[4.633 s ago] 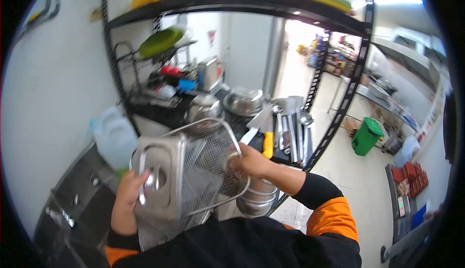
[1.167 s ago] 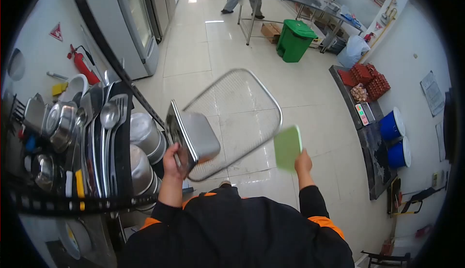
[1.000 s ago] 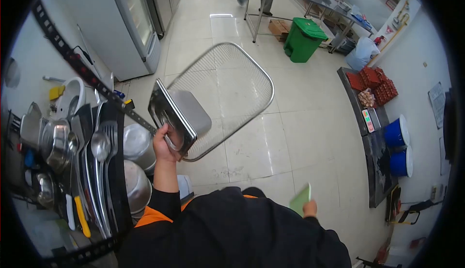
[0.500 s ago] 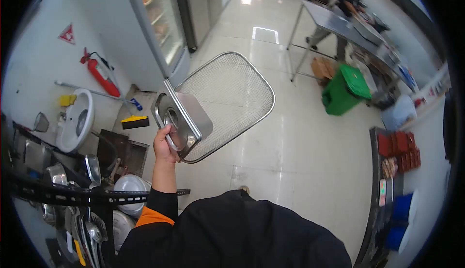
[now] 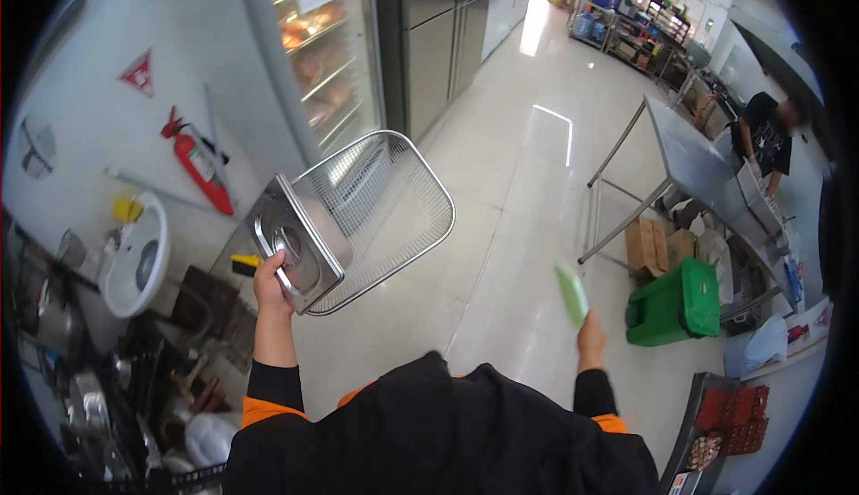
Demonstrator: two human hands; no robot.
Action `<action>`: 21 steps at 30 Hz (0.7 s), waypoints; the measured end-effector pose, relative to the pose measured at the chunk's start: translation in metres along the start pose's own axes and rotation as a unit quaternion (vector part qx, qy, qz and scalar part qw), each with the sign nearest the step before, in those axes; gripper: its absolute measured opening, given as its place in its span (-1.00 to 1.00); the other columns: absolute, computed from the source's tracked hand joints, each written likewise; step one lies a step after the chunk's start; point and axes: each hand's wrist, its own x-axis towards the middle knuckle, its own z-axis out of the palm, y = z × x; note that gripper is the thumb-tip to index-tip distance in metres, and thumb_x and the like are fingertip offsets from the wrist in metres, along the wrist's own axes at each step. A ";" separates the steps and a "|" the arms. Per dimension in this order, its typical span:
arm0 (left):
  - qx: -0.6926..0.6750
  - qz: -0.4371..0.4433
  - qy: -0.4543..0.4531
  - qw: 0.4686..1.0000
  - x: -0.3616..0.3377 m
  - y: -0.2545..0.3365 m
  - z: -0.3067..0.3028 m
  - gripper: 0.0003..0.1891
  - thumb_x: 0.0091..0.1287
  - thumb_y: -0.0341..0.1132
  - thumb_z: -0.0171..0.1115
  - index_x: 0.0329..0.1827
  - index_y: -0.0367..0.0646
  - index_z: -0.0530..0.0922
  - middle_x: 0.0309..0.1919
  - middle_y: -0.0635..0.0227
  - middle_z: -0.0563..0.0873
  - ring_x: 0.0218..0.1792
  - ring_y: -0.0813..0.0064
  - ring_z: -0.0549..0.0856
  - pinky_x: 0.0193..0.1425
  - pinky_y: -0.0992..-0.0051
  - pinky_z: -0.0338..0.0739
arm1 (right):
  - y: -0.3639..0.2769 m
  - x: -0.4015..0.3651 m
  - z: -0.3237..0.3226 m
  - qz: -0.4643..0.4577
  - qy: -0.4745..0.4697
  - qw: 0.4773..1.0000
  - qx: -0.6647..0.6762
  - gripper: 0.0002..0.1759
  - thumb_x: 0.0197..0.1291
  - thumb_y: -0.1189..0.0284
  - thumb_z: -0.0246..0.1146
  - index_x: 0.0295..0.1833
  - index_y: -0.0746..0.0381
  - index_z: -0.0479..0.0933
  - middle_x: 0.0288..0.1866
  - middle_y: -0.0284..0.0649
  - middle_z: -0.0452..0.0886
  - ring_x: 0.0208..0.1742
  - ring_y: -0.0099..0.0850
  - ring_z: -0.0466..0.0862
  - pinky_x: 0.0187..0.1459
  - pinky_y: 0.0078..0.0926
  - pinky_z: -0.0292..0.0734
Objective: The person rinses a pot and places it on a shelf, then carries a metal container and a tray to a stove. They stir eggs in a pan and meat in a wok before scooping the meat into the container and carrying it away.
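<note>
My left hand (image 5: 270, 285) is raised in front of me and grips a steel pan lid (image 5: 295, 244) by its handle, together with a wire mesh basket (image 5: 380, 209) held upright against the lid. My right hand (image 5: 590, 337) is lower, out to the right, and holds a thin green board (image 5: 571, 293) that looks blurred. Both sleeves are black with orange bands. Pale floor tiles lie below both hands.
A glass-door fridge (image 5: 318, 56) and steel cabinets stand ahead on the left. A fire extinguisher (image 5: 199, 158) and white basin (image 5: 134, 258) are on the left wall. A steel table (image 5: 693, 168), green bin (image 5: 680, 302) and another person (image 5: 769, 132) are on the right.
The view has swung from the utensil rack toward the open floor and fridges. My left hand still carries lid and basket. My right hand, out of sight half a second ago, shows again with the green board.
</note>
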 end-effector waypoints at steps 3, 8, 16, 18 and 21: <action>-0.057 -0.027 -0.002 0.998 0.083 -0.065 0.050 -0.81 0.10 -0.34 0.12 -0.26 -0.22 0.48 -0.34 0.35 0.60 -0.29 0.47 0.57 -0.12 0.54 0.42 | 0.012 -0.018 0.052 0.075 -0.206 0.975 -0.048 -0.77 0.19 0.36 -0.16 -0.15 0.18 0.36 -0.35 -0.09 0.56 -0.30 -0.11 0.57 -0.30 -0.16 0.45; -0.096 -0.126 -0.044 0.987 0.215 -0.163 0.162 -0.80 0.10 -0.37 0.10 -0.22 -0.24 0.45 -0.38 0.32 0.58 -0.34 0.43 0.57 -0.16 0.46 0.47 | 0.073 -0.049 0.088 0.068 -0.561 0.822 -0.070 -0.69 0.09 0.33 -0.02 -0.12 0.25 0.46 -0.17 -0.07 0.53 -0.10 -0.18 0.53 -0.14 -0.22 0.43; -0.009 -0.149 -0.012 0.989 0.383 -0.296 0.333 -0.84 0.07 -0.37 0.12 -0.29 -0.19 0.47 -0.45 0.39 0.57 -0.38 0.52 0.56 -0.22 0.57 0.44 | 0.055 0.243 0.129 0.140 -0.587 0.797 -0.016 -0.66 0.05 0.33 0.00 -0.08 0.24 0.46 -0.16 -0.07 0.54 -0.10 -0.17 0.54 -0.12 -0.24 0.43; -0.025 -0.139 -0.004 0.990 0.420 -0.305 0.372 -0.86 0.06 -0.35 0.12 -0.33 -0.17 0.49 -0.48 0.41 0.57 -0.39 0.53 0.55 -0.22 0.59 0.43 | 0.037 0.346 0.141 0.060 -0.565 0.822 -0.043 -0.65 0.05 0.33 0.01 -0.07 0.24 0.46 -0.16 -0.07 0.54 -0.10 -0.17 0.54 -0.12 -0.24 0.43; -0.031 -0.135 -0.013 0.990 0.477 -0.307 0.424 -0.87 0.06 -0.35 0.12 -0.35 -0.16 0.49 -0.48 0.41 0.58 -0.40 0.54 0.55 -0.22 0.61 0.43 | -0.026 0.525 0.151 -0.060 -0.447 0.888 -0.092 -0.64 0.03 0.33 0.01 -0.05 0.24 0.46 -0.16 -0.07 0.55 -0.10 -0.17 0.54 -0.11 -0.25 0.43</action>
